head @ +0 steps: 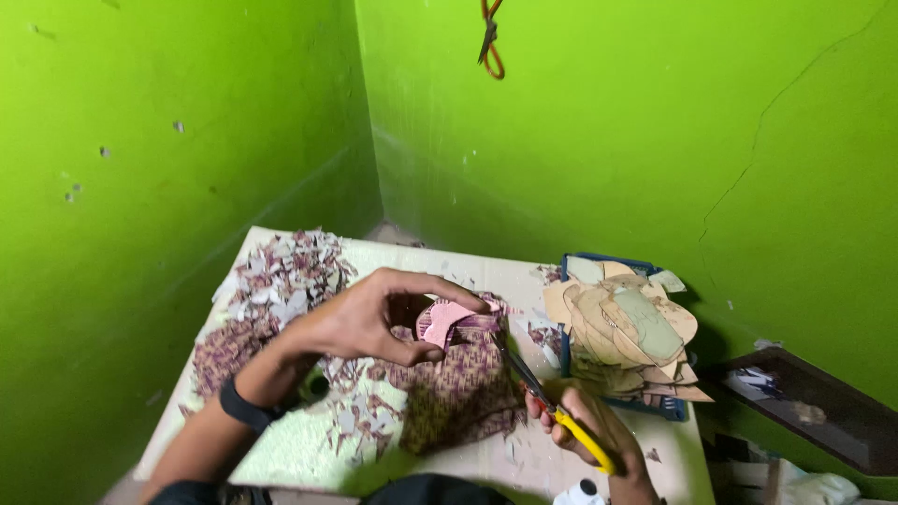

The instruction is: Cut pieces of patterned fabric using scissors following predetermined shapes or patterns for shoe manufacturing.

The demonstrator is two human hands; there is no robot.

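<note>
While the left hand (369, 318) pinches a pink cut-out shape (445, 319) against patterned purple fabric (463, 388), the right hand (594, 432) is closed around yellow-handled scissors (561, 411), blades apparently at the fabric's edge. Right of both hands, tan card templates (622, 332) fill a blue tray (669, 408); paper scraps (276, 290) litter the worktop (505, 458) leftward.

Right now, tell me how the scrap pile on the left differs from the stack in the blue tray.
The scrap pile is small, jagged, purple-patterned and pale bits, while the stack is large tan cut shapes. The scrap pile lies loose and spread over the table, while the stack sits layered in the blue tray. The scrap pile lies beside the left hand, the stack beyond the right hand with the scissors. Both look like flat cut material.
</note>
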